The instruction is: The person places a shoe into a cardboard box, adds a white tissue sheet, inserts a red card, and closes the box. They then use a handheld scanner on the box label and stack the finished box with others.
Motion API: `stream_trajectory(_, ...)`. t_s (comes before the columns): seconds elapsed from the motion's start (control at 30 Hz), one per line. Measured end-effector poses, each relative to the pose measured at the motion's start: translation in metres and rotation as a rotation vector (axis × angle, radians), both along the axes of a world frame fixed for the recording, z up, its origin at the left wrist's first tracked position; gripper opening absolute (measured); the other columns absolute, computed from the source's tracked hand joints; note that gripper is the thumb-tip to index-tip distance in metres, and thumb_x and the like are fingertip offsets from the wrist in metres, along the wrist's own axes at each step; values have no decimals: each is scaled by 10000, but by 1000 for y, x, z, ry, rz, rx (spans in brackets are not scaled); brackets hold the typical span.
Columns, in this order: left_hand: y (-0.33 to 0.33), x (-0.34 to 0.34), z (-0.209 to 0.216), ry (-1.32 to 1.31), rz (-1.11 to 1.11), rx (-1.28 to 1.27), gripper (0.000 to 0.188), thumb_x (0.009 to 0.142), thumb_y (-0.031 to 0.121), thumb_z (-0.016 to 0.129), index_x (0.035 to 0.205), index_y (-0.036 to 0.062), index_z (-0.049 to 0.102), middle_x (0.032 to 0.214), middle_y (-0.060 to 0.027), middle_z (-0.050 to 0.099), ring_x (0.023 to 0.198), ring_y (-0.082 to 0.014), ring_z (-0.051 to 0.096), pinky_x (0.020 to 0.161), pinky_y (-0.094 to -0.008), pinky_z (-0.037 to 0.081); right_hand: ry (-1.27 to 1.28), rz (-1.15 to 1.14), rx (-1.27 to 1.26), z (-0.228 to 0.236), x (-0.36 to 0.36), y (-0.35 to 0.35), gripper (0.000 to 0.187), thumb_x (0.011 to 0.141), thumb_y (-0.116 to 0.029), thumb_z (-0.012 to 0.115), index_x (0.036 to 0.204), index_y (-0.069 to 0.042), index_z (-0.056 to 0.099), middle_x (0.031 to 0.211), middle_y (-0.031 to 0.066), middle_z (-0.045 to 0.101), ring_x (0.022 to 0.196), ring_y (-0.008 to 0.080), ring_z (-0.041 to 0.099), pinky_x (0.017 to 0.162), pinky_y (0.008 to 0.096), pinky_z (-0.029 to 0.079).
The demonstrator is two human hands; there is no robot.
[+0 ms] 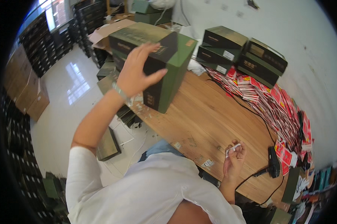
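My left hand (pixel 139 72) reaches across a large dark green and black cardboard box (pixel 176 67) at the left end of the table. Its fingers are stretched out and the thumb stands apart, laid against or just in front of the box; I cannot tell whether they press on it. The box looks slightly tilted from here. Low over the right part of the table, my right hand (pixel 234 158) has its fingers curled around a small white crumpled scrap (pixel 233 150). Whether that scrap is paper or tissue is not clear.
On the wooden table (pixel 202 115), more green-black boxes (pixel 222 46) stand along the wall. Beside them lies a long heap of red and white packets (pixel 269 99). A black hair dryer (pixel 274 162) with its cord is at the right. Brown cartons (pixel 26 80) and stacked boxes line the floor.
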State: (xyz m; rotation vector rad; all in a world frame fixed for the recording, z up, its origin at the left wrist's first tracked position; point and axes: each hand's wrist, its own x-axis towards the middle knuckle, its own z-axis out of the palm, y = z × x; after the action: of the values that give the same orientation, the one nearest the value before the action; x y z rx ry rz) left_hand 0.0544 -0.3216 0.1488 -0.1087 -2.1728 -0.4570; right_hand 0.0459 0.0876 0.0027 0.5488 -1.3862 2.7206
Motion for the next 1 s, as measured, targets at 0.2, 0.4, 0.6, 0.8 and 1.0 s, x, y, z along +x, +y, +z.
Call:
stream_trajectory(0.2,-8,-145,50,-778,334,-84,1242,631,817,635,1533,99,176,1465,-306,345,1403,-417,297,1125,-451,296,-119,-116,0,-11,5,33,402,862,76,640,1221,-85,560,1208,121,546,998,179,579,847,304,496)
stream_trajectory(0.4,-4,-191,40,-1101,387,-214,1359,572,840,651,1558,155,13,1481,-364,237,1375,-501,288,1110,-474,313,-130,-142,5,-7,-18,51,558,824,98,647,1331,-101,525,1123,131,564,1028,179,557,855,266,486)
stream_trajectory(0.6,-18,-170,24,-897,239,-122,1287,579,559,784,1557,247,9,1465,-326,229,1317,-524,354,1086,-515,335,-254,-28,128,36,-47,48,594,829,75,645,1376,-38,441,1006,99,617,902,149,629,781,262,519)
stream_trajectory(0.8,56,-127,41,-675,-281,-343,1286,509,389,809,1550,192,79,1414,-254,304,1217,-480,427,1033,-517,356,-203,-13,447,109,-69,68,571,815,17,713,1330,-23,470,893,44,637,812,119,640,728,226,506)
stream_trajectory(1.0,109,-95,51,-480,-862,-559,1162,471,345,799,1478,35,310,1345,-234,378,1174,-426,449,972,-504,370,-129,116,782,198,-78,40,498,810,33,699,1264,-49,514,870,36,653,823,100,632,724,230,501)
